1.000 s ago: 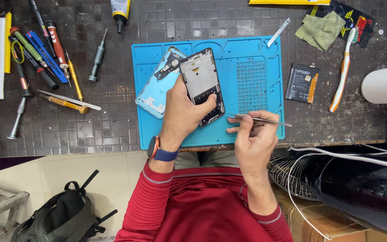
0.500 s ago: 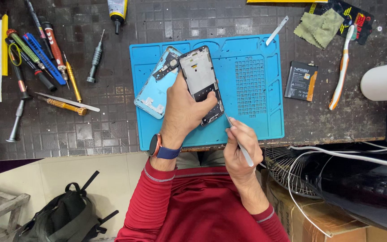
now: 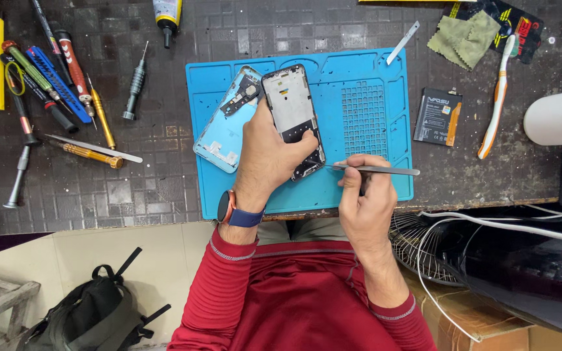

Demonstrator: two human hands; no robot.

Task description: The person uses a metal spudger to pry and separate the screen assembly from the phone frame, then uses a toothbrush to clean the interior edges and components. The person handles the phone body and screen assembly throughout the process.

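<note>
Bare blue mat [image 3: 365, 117] right of the phone frame [image 3: 292, 117] gives passage; screwdrivers [image 3: 66, 84] crowd the left.

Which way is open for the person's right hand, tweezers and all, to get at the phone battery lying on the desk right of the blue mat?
Probably yes: the right hand holds tweezers at the blue mat front edge, and the desk between it and the battery looks bare. Only the tweezers occupy its fingers.
</note>
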